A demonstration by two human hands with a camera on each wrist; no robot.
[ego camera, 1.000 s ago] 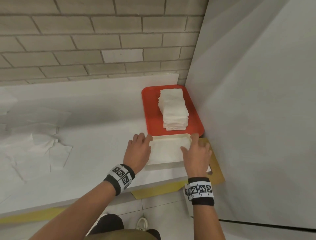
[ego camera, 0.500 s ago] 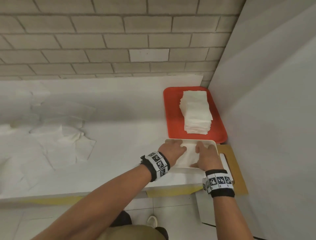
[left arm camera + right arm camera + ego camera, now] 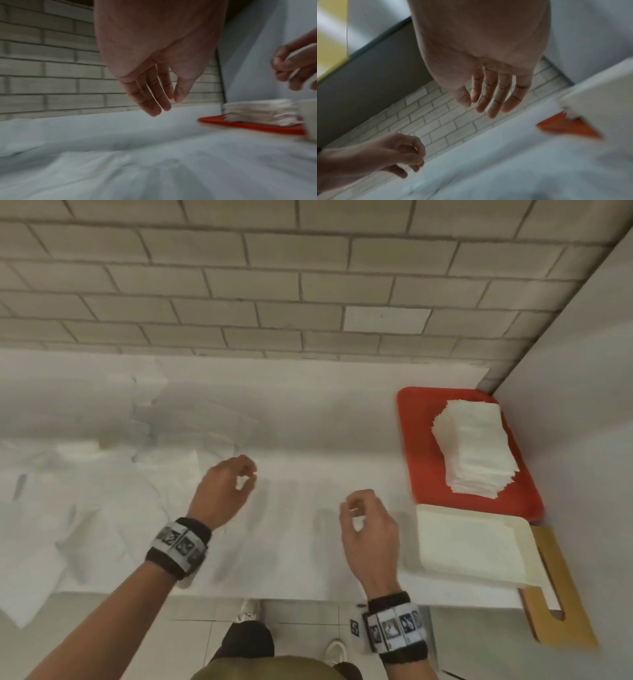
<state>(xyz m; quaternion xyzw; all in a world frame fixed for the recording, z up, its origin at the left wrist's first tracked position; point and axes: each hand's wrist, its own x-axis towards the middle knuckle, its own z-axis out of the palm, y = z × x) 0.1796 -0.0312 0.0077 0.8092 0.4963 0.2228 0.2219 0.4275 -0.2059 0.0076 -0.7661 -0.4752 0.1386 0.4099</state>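
One flat white napkin point(image 3: 469, 546) in cream tray point(image 3: 524, 556); left hand point(image 3: 222, 491) & right hand point(image 3: 370, 529) empty, slack.

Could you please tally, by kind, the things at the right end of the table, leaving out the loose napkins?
Trays: 2 (red tray, white tray)
Napkin stack: 1
Wooden board: 1
Total: 4
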